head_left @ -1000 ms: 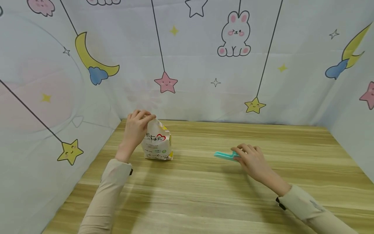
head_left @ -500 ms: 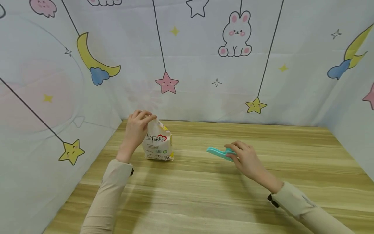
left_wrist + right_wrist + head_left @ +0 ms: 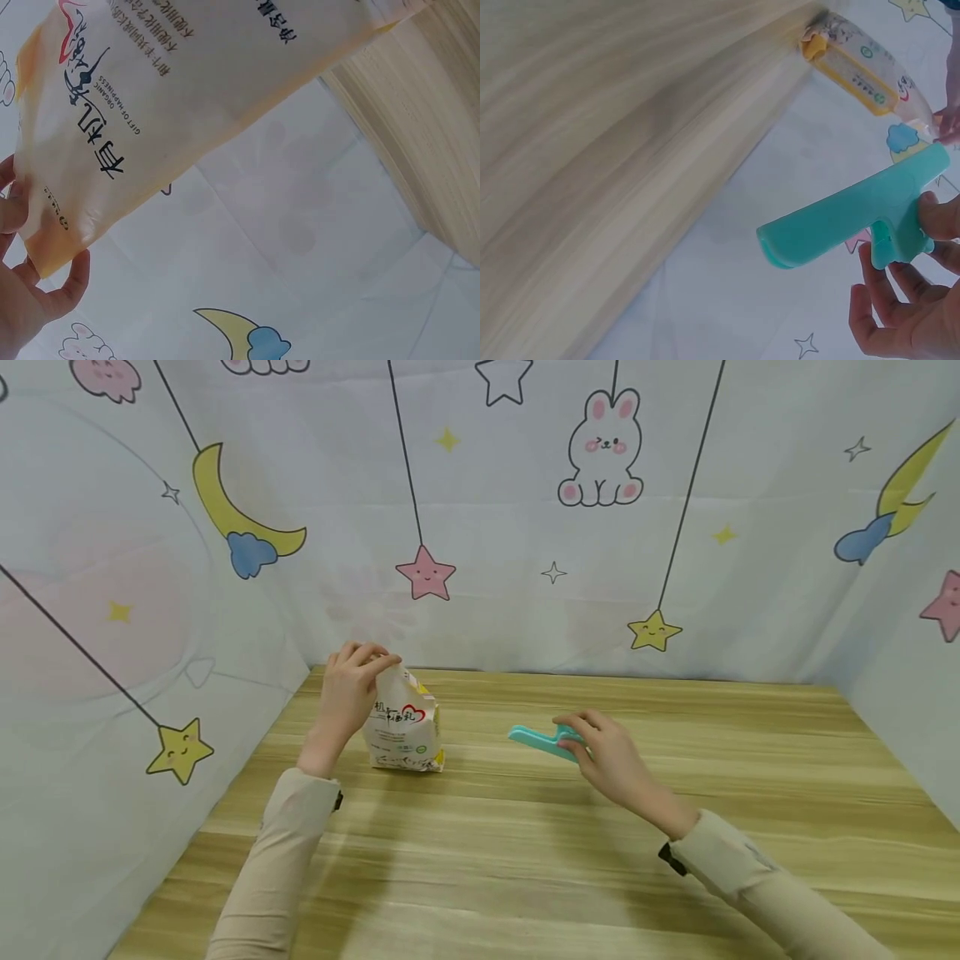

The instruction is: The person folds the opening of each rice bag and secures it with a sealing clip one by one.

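A white and yellow milk powder bag point(image 3: 405, 731) stands upright at the left of the table, its top drawn together. My left hand point(image 3: 349, 687) pinches the top edge of that bag; in the left wrist view, thumb and fingers hold the corner of the bag point(image 3: 172, 112). To the right, my right hand point(image 3: 609, 758) holds a turquoise bag clip point(image 3: 536, 739) above the table by its handle. In the right wrist view the clip point(image 3: 847, 210) appears large, with thumb and fingers on its grip tabs. Whether its long jaws are parted cannot be told.
A wood-grain table point(image 3: 480, 852) lies beneath both hands. White cloth point(image 3: 510, 510) printed with stars, moons and a rabbit hangs at the back and along both sides. The bag stands near the table's back left part.
My right hand has moved left with the bag clip, closer to the bag and slightly farther back. The left hand and the bag have stayed in place.
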The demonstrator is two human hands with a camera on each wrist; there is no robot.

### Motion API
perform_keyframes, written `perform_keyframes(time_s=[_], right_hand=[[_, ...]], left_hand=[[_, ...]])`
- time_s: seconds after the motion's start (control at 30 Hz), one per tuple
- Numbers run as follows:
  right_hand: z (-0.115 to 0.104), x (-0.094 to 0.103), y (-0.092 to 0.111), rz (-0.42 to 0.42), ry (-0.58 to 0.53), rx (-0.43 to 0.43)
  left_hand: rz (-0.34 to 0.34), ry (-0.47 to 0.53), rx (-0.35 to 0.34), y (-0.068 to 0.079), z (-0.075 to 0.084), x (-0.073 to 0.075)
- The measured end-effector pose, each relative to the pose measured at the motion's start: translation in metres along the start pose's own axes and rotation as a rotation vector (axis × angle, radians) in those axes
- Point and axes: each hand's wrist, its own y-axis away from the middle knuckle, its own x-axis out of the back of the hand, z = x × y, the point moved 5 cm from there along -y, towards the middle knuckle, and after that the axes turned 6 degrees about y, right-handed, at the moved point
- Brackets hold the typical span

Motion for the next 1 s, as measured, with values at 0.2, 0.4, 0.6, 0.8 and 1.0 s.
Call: perform_keyframes(time_s=[0.2,0.4,0.6,0.8,1.0], right_hand=[[-0.004,-0.006,-0.011,-0.003,-0.064,-0.029],[-0.006,-0.012,-0.019,-0.012,-0.121,-0.055],[-0.008,-0.016,-0.025,-0.03,-0.138,-0.07],[-0.009,-0.019,-0.03,-0.021,-0.152,-0.06],[-0.012,-0.022,-0.035,-0.03,-0.191,-0.068]], left_hand=[[0.006,-0.002,0.002,0.001,0.001,-0.001],[0.008,-0.002,0.005,0.0,0.001,-0.001],[0.007,0.001,0.009,-0.002,0.001,-0.001],[0.009,0.021,0.012,-0.002,0.0,-0.001],[0.011,0.018,0.011,-0.001,-0.001,-0.002]])
